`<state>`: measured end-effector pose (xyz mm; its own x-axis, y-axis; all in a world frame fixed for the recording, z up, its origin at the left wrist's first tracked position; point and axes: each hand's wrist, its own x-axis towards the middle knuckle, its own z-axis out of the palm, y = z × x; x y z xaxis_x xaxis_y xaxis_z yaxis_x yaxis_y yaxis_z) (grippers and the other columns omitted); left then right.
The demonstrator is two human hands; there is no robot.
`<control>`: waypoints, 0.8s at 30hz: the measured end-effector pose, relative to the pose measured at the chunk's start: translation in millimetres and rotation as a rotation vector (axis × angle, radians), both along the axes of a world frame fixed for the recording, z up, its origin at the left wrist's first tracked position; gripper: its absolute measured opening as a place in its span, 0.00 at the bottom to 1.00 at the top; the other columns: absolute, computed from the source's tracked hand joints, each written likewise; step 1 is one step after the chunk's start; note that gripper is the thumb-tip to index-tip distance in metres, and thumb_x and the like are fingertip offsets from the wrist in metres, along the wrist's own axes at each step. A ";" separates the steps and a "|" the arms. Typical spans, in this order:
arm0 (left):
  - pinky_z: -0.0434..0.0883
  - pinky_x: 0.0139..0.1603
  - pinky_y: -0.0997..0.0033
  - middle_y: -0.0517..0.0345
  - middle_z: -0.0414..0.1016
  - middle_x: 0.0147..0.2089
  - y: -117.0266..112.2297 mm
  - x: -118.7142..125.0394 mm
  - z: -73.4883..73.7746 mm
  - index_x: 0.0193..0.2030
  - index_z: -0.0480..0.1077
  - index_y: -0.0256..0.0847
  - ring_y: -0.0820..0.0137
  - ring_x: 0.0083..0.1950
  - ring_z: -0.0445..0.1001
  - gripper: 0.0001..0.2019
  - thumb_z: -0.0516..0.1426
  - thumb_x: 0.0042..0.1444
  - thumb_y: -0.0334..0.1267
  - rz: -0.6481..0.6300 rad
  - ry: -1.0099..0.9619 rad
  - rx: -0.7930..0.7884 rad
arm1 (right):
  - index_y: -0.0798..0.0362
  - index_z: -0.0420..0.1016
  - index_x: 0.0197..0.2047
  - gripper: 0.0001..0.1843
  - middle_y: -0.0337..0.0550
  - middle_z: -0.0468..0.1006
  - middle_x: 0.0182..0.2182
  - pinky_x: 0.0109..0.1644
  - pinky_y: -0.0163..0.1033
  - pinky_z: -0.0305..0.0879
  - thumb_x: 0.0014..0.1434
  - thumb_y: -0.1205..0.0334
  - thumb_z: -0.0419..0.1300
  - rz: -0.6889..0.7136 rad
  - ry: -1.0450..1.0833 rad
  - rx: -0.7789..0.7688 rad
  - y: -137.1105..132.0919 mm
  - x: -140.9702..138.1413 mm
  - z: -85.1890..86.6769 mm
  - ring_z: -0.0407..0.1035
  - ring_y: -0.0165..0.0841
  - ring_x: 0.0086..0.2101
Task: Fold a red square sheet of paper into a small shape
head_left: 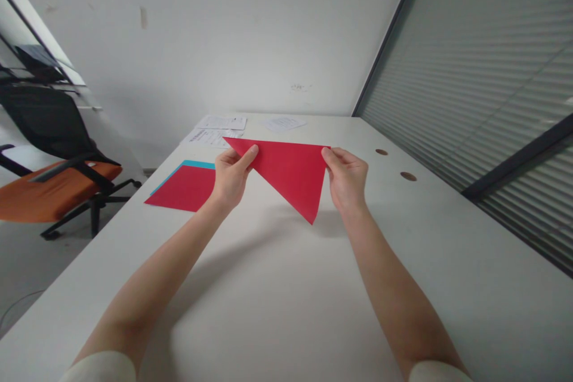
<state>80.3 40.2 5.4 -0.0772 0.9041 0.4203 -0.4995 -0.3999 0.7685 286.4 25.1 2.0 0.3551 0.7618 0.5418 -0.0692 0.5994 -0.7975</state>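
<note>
I hold a red paper triangle (pixel 290 173) above the white table (pixel 286 286), its long edge on top and its point hanging down. My left hand (pixel 230 176) pinches the triangle near its left corner, thumb laid along the top edge. My right hand (pixel 345 178) pinches the right corner. Both sides of the paper are gripped between thumb and fingers.
A stack of red paper (pixel 185 188) over a blue sheet lies flat on the table's left side. Printed white sheets (pixel 219 130) and another page (pixel 283 123) lie at the far end. Two round cable holes (pixel 407 176) sit at right. An orange office chair (pixel 54 185) stands left.
</note>
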 end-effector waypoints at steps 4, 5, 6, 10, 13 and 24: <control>0.77 0.45 0.63 0.55 0.82 0.39 0.2 -2.9 2.5 0.34 0.79 0.42 0.62 0.45 0.80 0.14 0.71 0.44 0.47 0.044 0.023 0.033 | 0.51 0.78 0.26 0.12 0.35 0.71 0.22 0.35 0.38 0.64 0.49 0.52 0.71 -0.001 -0.001 0.014 0.0 0.9 1.5 0.65 0.28 0.26; 0.76 0.44 0.64 0.55 0.82 0.39 0.7 -3.7 2.6 0.35 0.79 0.41 0.63 0.44 0.80 0.14 0.70 0.44 0.47 0.055 0.027 0.042 | 0.51 0.78 0.26 0.12 0.35 0.71 0.22 0.35 0.38 0.64 0.49 0.52 0.71 -0.001 -0.003 0.010 0.0 1.1 1.7 0.65 0.28 0.26; 0.76 0.43 0.65 0.56 0.82 0.38 1.4 -4.5 2.7 0.34 0.79 0.41 0.64 0.43 0.80 0.14 0.70 0.44 0.47 0.064 0.027 0.051 | 0.51 0.78 0.26 0.12 0.35 0.71 0.22 0.34 0.38 0.64 0.49 0.52 0.71 -0.003 -0.007 0.003 0.1 1.3 1.6 0.65 0.28 0.26; 0.74 0.36 0.72 0.60 0.79 0.31 5.5 -8.7 2.9 0.27 0.77 0.41 0.72 0.34 0.77 0.11 0.70 0.45 0.45 0.084 -0.014 0.077 | 0.51 0.78 0.26 0.13 0.35 0.71 0.22 0.33 0.38 0.64 0.48 0.50 0.71 -0.002 -0.004 -0.024 1.9 3.5 -0.2 0.65 0.28 0.26; 0.72 0.33 0.77 0.62 0.77 0.29 8.2 -12.6 3.4 0.26 0.76 0.41 0.77 0.30 0.75 0.11 0.70 0.46 0.44 0.091 -0.033 0.074 | 0.50 0.79 0.27 0.12 0.35 0.73 0.22 0.33 0.38 0.63 0.46 0.52 0.72 0.019 0.032 -0.043 4.9 6.5 -2.8 0.66 0.28 0.26; 0.71 0.31 0.77 0.59 0.79 0.35 12.6 -16.9 2.3 0.29 0.79 0.43 0.76 0.32 0.74 0.10 0.69 0.47 0.46 0.157 -0.004 0.025 | 0.50 0.80 0.27 0.13 0.37 0.76 0.24 0.33 0.38 0.63 0.43 0.51 0.73 0.031 0.068 -0.118 13.2 11.5 -9.0 0.67 0.29 0.27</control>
